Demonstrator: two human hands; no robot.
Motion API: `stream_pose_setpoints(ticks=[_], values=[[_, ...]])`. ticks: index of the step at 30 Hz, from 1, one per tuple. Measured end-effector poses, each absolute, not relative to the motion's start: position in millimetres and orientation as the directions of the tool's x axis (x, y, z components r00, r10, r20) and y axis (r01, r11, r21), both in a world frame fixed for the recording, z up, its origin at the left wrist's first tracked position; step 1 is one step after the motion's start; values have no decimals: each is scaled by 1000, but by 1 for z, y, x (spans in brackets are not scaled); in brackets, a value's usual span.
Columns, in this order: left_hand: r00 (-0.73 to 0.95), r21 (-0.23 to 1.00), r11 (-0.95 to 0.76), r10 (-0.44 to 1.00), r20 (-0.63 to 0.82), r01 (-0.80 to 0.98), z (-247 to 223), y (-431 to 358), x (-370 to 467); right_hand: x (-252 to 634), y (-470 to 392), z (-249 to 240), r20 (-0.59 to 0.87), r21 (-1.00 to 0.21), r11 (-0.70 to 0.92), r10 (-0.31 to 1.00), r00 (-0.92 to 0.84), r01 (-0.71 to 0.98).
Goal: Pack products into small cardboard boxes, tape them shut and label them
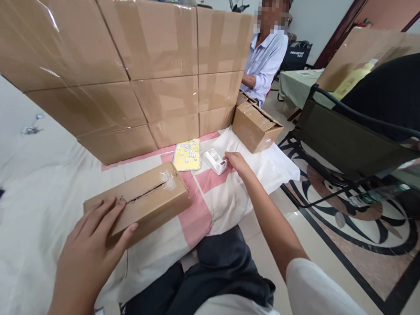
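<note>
My left hand [90, 247] rests on the near left end of a closed cardboard box [145, 201], fingers spread over the top and thumb along the front side. A dark slit runs along the box's top, with shiny clear tape at its far end. My right hand [236, 163] reaches out to a small white tape dispenser [215, 161], its bent fingers closed together at the dispenser's right end. Whatever lies between those fingertips is too small to make out. Beside the dispenser lies a yellow card [187, 155] dotted with small whitish pieces.
Stacked taped cardboard boxes [164, 39] form a wall behind the work area. Another carton [257, 127] stands at the right edge of the pink and white cloth [195, 214]. A person in a light shirt [269, 56] is beyond it. A folding chair [362, 134] holds another person at right.
</note>
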State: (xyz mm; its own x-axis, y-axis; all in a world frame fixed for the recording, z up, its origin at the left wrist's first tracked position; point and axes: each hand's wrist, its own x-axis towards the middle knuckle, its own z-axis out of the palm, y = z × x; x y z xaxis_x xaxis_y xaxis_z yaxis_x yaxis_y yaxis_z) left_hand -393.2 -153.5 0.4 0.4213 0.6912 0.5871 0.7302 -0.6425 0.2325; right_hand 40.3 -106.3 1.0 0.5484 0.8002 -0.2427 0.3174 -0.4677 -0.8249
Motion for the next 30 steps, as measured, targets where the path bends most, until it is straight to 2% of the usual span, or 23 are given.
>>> stream_pose_setpoints(ticks=[4,13,20,30], values=[[423,241,-658,679,600,713,-1,-156,-394,51,-100,8,-410,-780,-560,794,448,279],[441,201,-687,634,635,698,-3,-152,-397,46,-80,25,-582,-666,-674,738,342,320],[418,220,-668,653,632,711,-4,-154,-394,46,-68,24,-635,-606,-704,708,309,369],[388,252,-675,645,658,693,-1,-155,-388,36,-70,22,-602,-577,-711,703,379,402]])
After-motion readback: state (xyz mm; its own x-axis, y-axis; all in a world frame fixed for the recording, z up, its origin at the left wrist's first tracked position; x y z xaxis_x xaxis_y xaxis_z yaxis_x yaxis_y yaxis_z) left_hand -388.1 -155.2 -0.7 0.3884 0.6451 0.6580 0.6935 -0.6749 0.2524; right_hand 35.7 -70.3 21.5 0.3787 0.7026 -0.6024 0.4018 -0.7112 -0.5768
